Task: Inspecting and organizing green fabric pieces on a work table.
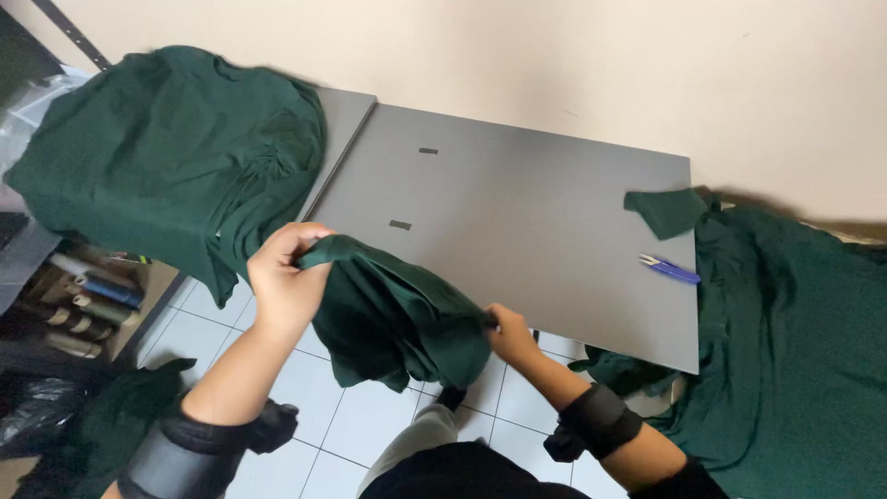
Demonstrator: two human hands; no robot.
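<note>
- Left hand (285,277) closed on the dark green garment (397,314), top edge, raised at the grey table (517,231) front edge.
- Right hand (511,334) pinches its lower side.
- Judged: handling stage; spreading flat would need the bare tabletop ahead.
- Blue snips (671,269) lie right.

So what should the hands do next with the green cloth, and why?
Probably lift the cloth forward and spread it on the grey table. Both the left hand and right hand pinch it bunched up, hanging off the table's near edge, and the tabletop in front is bare apart from the snips at the right.
</note>
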